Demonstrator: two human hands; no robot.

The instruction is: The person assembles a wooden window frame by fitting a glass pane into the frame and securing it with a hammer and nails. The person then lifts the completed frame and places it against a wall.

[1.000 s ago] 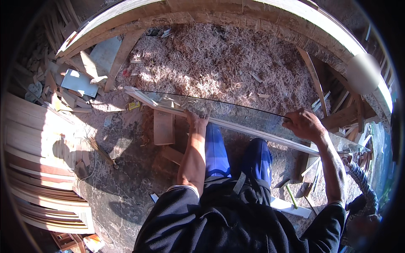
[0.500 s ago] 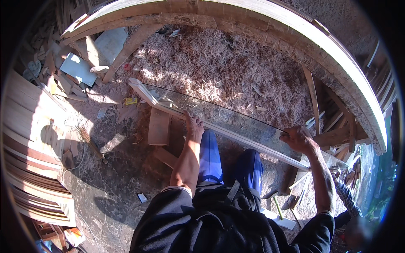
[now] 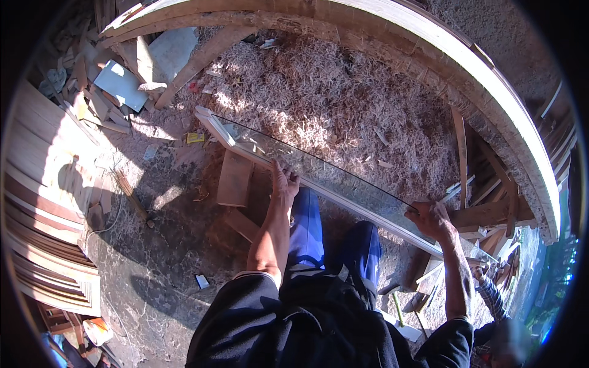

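Note:
A long pane of clear glass (image 3: 343, 181) with a dark far edge lies slantwise before my legs, along a pale wooden frame rail (image 3: 351, 203). My left hand (image 3: 284, 180) is closed around the rail left of centre, fingers up over the wood. Farther right, my right hand (image 3: 433, 219) grips the far edge of the pane near its right end; its fingertips are partly hidden. A short rail makes a corner with the long one at the left end. Beyond my right forearm, a co-worker's hand (image 3: 479, 272) in a plaid sleeve shows close to the frame's right end.
A large curved wooden piece (image 3: 392, 46) arches across the far side on wooden legs. Wood shavings (image 3: 343, 92) cover the ground beneath it. A wooden block (image 3: 235, 178) stands left of my knees. Stacked boards (image 3: 52, 245) line the left, with offcuts (image 3: 98, 107) behind them.
The view has turned slightly. Both hands keep their holds on the rail and the pane, with little visible shift. The co-worker's hand shows more plainly near the right end.

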